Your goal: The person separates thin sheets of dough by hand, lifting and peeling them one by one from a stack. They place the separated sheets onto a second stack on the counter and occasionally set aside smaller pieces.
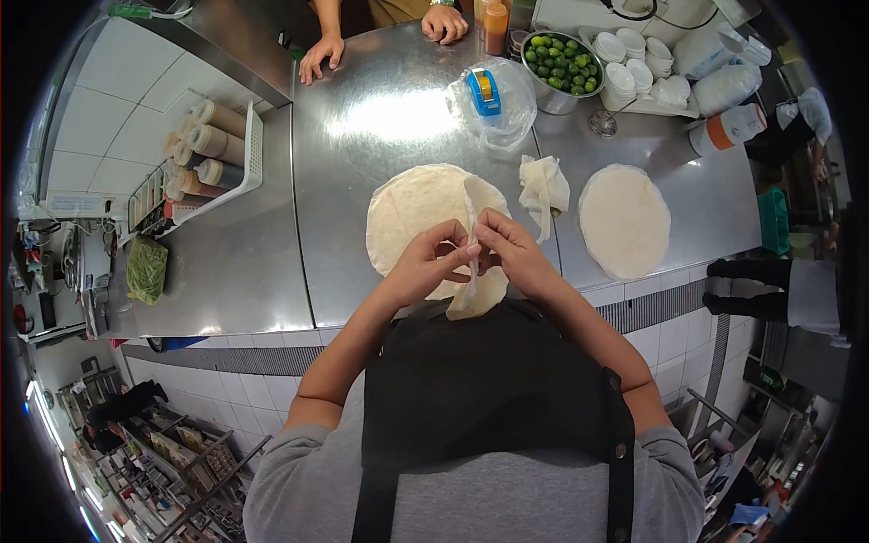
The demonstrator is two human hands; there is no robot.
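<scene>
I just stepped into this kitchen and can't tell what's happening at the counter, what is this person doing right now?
A person in a dark apron stands at a steel counter. Their left hand and right hand pinch a thin pale sheet, lifting it above a round stack of similar wrappers. A second round stack and a crumpled sheet lie to the right. Farther back stand a bowl of small green limes and a tape dispenser in a clear bag. Another person's hands rest on the far edge.

Bright, even kitchen light through a strong fisheye lens.
Overhead light throws a white glare patch on the steel desk [398,118] and soft reflections around it. Shadows are faint. The centre is sharp; edges bend heavily, darken into a black circular border, and small details there blur.
</scene>
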